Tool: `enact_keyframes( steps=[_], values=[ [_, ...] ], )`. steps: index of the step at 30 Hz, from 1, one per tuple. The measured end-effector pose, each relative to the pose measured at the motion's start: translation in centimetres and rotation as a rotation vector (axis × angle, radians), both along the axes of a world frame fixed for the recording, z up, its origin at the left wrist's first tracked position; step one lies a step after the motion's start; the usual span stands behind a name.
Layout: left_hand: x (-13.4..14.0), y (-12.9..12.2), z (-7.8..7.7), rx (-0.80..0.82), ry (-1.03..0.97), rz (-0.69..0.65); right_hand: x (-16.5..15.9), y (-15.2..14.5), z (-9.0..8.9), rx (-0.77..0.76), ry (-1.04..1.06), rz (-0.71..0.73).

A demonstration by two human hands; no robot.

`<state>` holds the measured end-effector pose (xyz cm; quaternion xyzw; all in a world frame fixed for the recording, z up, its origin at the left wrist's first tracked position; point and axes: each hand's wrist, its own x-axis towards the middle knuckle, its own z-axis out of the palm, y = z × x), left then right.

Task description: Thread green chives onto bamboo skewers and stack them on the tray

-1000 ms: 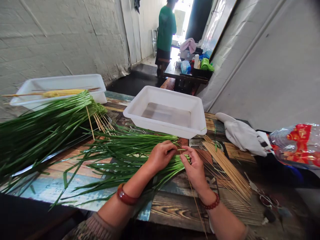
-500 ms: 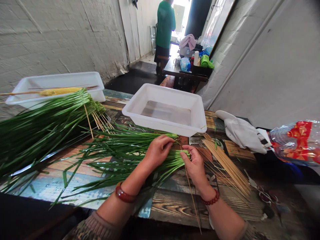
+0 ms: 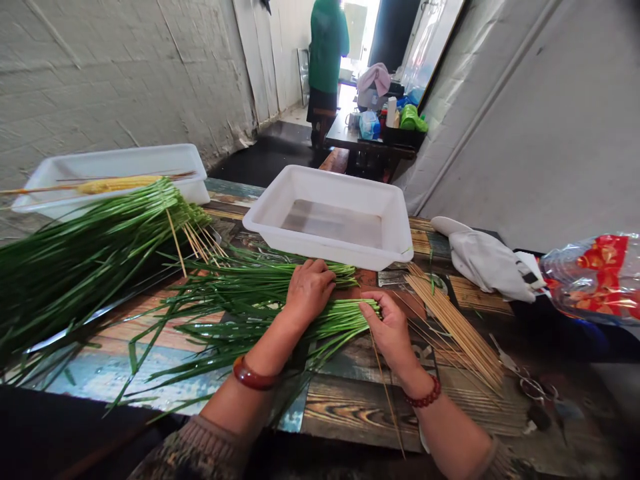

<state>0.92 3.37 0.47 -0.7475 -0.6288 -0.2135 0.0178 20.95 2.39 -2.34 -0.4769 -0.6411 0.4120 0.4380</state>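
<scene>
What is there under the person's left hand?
Green stalks pass beneath the left hand and show on both sides of it. The part below the palm is covered, so I cannot see it.

On the surface (image 3: pixel 350 410), one tub (image 3: pixel 340 223) stands at the far middle and another tub (image 3: pixel 125 160) at the far left, a heap of leaves (image 3: pixel 90 253) on its near side. Stalks (image 3: pixel 260 280) lie near of the middle tub. Right of them lie skewers (image 3: pixel 455 327), then scissors (image 3: pixel 506 358) farther right. A cloth (image 3: pixel 485 263) lies beyond the scissors, left of a package (image 3: pixel 595 277).
</scene>
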Motion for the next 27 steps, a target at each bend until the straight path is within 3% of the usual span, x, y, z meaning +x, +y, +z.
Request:
enact_keyframes(
  steps=[6,12,18,27],
  values=[
    [0.4,-0.1,0.4,0.047,0.028,-0.006,0.0,0.0,0.1,-0.002,-0.010,-0.004],
    [0.7,-0.3,0.6,0.045,-0.201,-0.016,0.0,-0.2,0.2,0.009,0.001,-0.001],
    [1.1,-0.3,-0.1,0.047,-0.439,-0.171,0.1,-0.1,0.6,0.006,-0.013,0.016],
    [2.3,-0.6,0.0,0.040,-0.608,-0.204,0.2,-0.3,1.3,0.007,-0.035,0.029]
  ],
)
